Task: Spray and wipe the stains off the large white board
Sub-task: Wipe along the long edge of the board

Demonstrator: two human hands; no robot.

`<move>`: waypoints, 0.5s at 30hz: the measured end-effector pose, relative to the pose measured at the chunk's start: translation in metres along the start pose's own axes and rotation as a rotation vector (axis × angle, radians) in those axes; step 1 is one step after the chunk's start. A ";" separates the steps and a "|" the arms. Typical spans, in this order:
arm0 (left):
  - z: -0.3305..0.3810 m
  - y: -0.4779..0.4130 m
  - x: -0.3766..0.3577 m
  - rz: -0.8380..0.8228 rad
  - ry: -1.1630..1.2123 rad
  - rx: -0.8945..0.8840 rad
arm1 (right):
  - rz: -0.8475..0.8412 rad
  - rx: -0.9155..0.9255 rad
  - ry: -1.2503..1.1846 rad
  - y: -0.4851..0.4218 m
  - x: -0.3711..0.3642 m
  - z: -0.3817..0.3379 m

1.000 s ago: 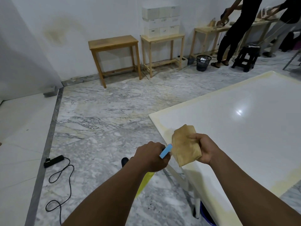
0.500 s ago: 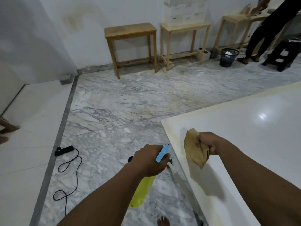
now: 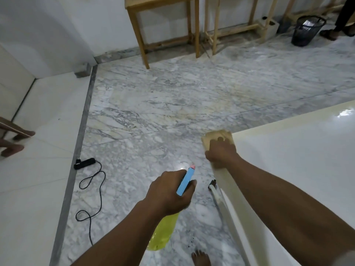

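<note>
At the far left edge of my feed a pair of bare feet (image 3: 12, 148) stands on the white floor tiles. A little to the right, a black power strip (image 3: 84, 163) lies on the grey strip of floor, and its cable loops toward me across the marble.

Near the middle, the left hand (image 3: 169, 191) is wrapped tight around the neck of the spray bottle (image 3: 164, 234). The fingers are closed on it, the blue head sticks out above the knuckles, and the yellow body hangs below the wrist. The bottle is above the marble floor, just off the board's near edge and not touching it. My wearer's own bare foot (image 3: 200, 258) shows at the bottom of the frame.

To the right, the right hand (image 3: 221, 153) presses a tan cloth (image 3: 212, 136) onto the near-left corner of the large white board (image 3: 299, 162). The cloth sticks out past the fingers and slightly over the corner. The hand is blurred, so I cannot tell whether the fingers grip the cloth or lie flat on it. The board fills the right side, glossy, with a yellowish band along its edges.

At the back, a wooden bench (image 3: 163, 4) stands against the wall. Far right, a black mesh basket (image 3: 307, 31) sits on the floor beside another person's sandalled foot (image 3: 329, 34).
</note>
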State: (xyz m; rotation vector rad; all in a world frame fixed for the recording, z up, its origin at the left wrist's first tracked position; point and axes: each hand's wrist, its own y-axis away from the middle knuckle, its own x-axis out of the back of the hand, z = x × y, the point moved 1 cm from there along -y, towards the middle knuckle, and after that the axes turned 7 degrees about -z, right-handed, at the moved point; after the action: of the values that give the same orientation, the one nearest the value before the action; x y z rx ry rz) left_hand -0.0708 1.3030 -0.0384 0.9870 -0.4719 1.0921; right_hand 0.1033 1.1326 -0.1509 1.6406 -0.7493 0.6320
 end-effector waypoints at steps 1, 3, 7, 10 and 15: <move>-0.003 -0.004 -0.001 -0.003 0.012 0.004 | 0.102 0.005 0.037 -0.003 0.001 -0.002; -0.012 -0.013 -0.002 0.003 0.031 0.005 | 0.340 0.112 0.121 -0.017 0.002 -0.001; -0.024 -0.030 -0.006 -0.006 0.005 0.007 | 0.317 0.262 0.156 -0.048 -0.031 0.020; -0.029 -0.038 -0.009 -0.002 0.013 -0.004 | 0.397 0.271 0.175 -0.055 -0.050 0.027; -0.032 -0.043 -0.022 -0.012 0.043 -0.001 | 0.447 0.290 0.168 -0.054 -0.055 0.029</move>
State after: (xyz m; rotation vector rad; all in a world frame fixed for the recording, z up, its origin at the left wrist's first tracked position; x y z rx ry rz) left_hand -0.0462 1.3139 -0.0892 0.9627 -0.4306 1.1003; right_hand 0.1093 1.1188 -0.2321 1.6619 -0.9420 1.2293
